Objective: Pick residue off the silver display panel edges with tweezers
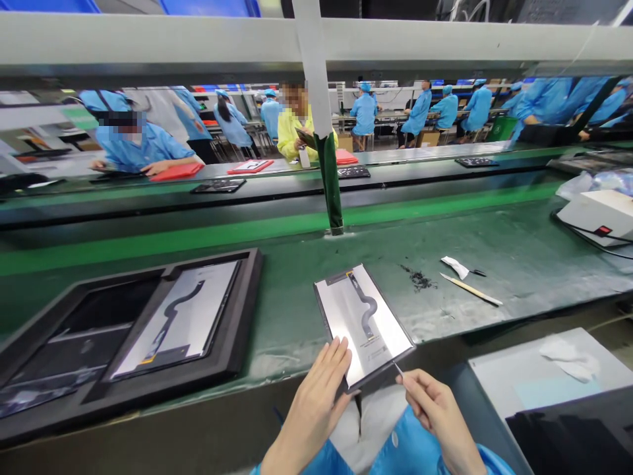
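A flat silver panel with a dark winding flex cable on it rests on the green bench, its near end over the bench edge. My left hand lies against the panel's near left edge, fingers stretched out and pressed on it. My right hand is closed in a pinch on a thin pointed tool whose tip touches the panel's near right corner.
A black foam tray at left holds another silver panel. A white wipe, a wooden stick and dark debris lie to the right. A white box stands far right. Other workers sit beyond the conveyor.
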The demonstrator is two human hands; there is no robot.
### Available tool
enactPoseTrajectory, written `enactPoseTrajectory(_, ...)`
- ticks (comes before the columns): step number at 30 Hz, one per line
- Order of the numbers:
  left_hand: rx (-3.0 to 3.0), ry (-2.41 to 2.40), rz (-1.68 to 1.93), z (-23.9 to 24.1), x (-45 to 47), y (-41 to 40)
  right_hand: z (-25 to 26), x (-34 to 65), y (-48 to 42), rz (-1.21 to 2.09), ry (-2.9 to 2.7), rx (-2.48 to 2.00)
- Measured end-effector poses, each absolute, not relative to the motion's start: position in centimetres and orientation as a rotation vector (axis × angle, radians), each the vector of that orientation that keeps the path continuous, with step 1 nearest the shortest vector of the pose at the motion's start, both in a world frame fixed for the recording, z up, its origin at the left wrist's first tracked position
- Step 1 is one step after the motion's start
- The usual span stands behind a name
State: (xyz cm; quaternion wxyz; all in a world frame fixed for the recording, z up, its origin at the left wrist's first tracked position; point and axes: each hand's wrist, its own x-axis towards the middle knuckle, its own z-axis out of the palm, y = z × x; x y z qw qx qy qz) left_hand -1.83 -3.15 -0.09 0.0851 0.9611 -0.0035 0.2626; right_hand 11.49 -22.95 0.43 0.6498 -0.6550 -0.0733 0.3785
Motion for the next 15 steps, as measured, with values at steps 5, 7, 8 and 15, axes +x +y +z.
enactPoseTrajectory(5, 2.845, 0.014, 0.806, -0.2, -1.5, -3.4, 0.6, 11.9, -23.1, 0.816, -0.136, -1.476)
enactPoseTrajectory(7, 2.838, 0.02, 0.812, -0.2, -1.4, -3.5, 0.9, 12.2, -23.1, 0.816, -0.132, -1.478)
enactPoseTrajectory(8, 2.836, 0.022, 0.811, -0.3, -1.4, -3.5, 1.2, 12.4, -23.1, 0.825, -0.135, -1.48)
enactPoseTrajectory(15, 2.829, 0.038, 0.807, -0.6, -1.4, -3.6, 2.0, 13.4, -23.5, 0.812, -0.147, -1.502)
